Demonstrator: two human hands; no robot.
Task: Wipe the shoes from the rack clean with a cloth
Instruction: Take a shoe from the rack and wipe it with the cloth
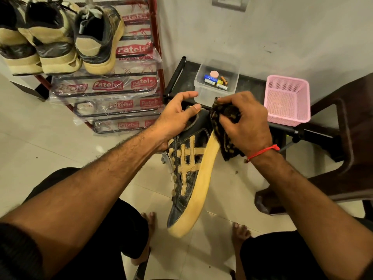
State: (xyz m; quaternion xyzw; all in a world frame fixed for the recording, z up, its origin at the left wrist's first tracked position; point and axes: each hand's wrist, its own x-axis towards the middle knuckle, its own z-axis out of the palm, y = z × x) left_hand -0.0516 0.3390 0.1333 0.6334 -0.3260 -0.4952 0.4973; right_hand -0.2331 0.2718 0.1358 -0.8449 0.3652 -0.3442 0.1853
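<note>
Three shoes sit on the rack: the first shoe, the second shoe and the third shoe, heels outward. A fourth shoe is off the rack, in the person's hands. One cloth. One clear tub, one pink basket. Two hands: the left hand and the right hand. Two bare feet on the floor.

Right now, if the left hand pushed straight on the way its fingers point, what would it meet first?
Probably the clear plastic box of batteries on the dark bench: the left hand, gripping the shoe at its heel, points that way, though depth is unclear.
</note>
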